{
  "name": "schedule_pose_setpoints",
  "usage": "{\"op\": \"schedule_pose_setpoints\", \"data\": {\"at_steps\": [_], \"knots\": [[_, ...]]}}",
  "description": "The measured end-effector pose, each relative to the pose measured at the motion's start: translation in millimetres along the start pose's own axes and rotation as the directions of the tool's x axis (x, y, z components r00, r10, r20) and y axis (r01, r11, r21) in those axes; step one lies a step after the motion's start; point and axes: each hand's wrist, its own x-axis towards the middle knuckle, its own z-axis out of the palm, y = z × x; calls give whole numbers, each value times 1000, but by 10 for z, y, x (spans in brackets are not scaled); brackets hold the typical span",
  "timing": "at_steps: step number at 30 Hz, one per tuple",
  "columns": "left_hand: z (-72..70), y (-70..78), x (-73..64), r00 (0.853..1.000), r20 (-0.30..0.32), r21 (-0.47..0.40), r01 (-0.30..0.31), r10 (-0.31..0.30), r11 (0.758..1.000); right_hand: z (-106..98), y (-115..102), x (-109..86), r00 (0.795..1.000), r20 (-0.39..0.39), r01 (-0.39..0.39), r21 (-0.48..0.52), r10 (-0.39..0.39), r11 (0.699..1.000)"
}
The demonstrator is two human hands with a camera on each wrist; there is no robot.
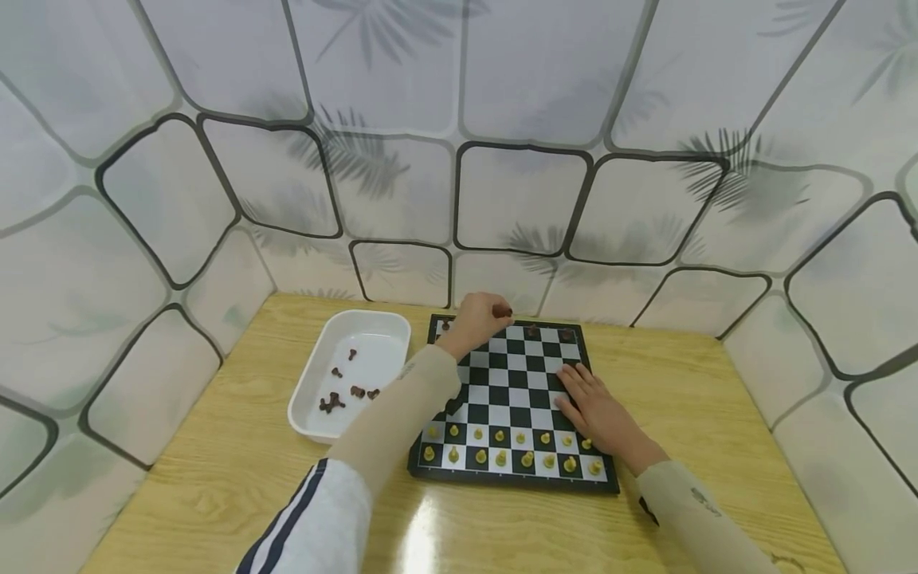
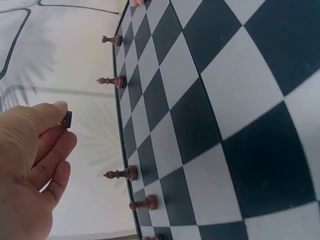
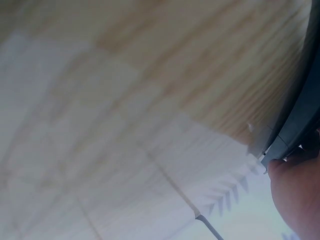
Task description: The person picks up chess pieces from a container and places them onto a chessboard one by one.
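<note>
My left hand (image 1: pixel 475 320) is above the far edge of a black-and-white chessboard (image 1: pixel 498 376). Thumb and fingers pinch a dark brown chess piece (image 2: pixel 68 119), mostly covered, so its kind is unclear. Along the far row stand brown pieces, among them a rook (image 2: pixel 112 40), a bishop (image 2: pixel 111 81) and another bishop (image 2: pixel 121 173). My right hand (image 1: pixel 598 410) lies with straight fingers on the board's right edge. Yellow pieces (image 1: pixel 501 458) fill the two rows nearest me.
Left of the board stands a white tray (image 1: pixel 376 339) with several brown pieces (image 1: pixel 331 402) lying in it. Board and tray are on a wooden table (image 1: pixel 681 399). Patterned cloth walls (image 1: pixel 523 199) rise behind the table and at both sides.
</note>
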Motion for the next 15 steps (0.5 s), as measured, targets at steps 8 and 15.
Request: {"op": "schedule_pose_setpoints", "data": {"at_steps": [8, 15], "knots": [[116, 61, 92, 1000, 7, -27, 10, -10, 1000, -11, 10, -7, 1000, 5, 0, -11, 0, 1000], [258, 43, 138, 1000, -20, -25, 18, -18, 1000, -15, -17, -15, 1000, -11, 18, 7, -18, 1000]]}}
